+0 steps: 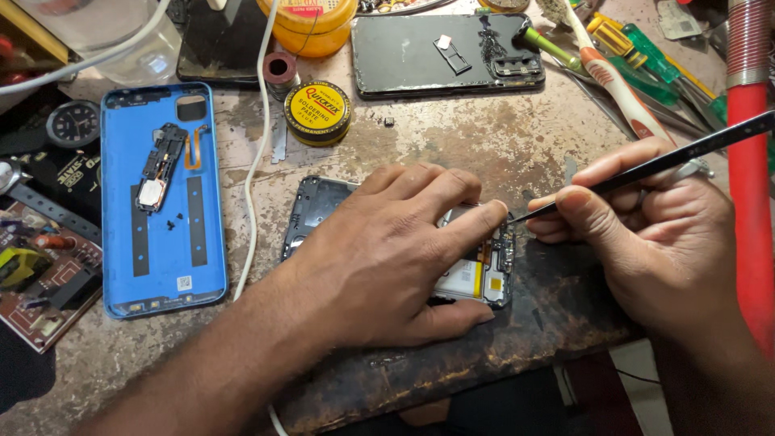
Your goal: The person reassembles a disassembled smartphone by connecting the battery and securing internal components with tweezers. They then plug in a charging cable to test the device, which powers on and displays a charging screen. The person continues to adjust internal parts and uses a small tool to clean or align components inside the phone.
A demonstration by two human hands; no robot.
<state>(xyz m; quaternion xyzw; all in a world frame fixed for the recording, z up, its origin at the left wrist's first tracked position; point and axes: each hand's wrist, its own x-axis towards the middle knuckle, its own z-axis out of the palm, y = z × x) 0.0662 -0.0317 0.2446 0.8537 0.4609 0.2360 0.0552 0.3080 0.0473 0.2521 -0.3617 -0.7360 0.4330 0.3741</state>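
An opened phone body lies on the worn workbench, its battery and circuit board partly showing. My left hand lies flat over the phone and presses it down, fingertips near the board's top edge. My right hand grips black tweezers, whose tip touches the phone's upper right corner beside my left index finger. Most of the phone's inside is hidden under my left hand.
A blue phone back cover with small parts on it lies at left. A round yellow and black tin, a second dark phone, a white cable, screwdrivers and a red tube surround the work spot.
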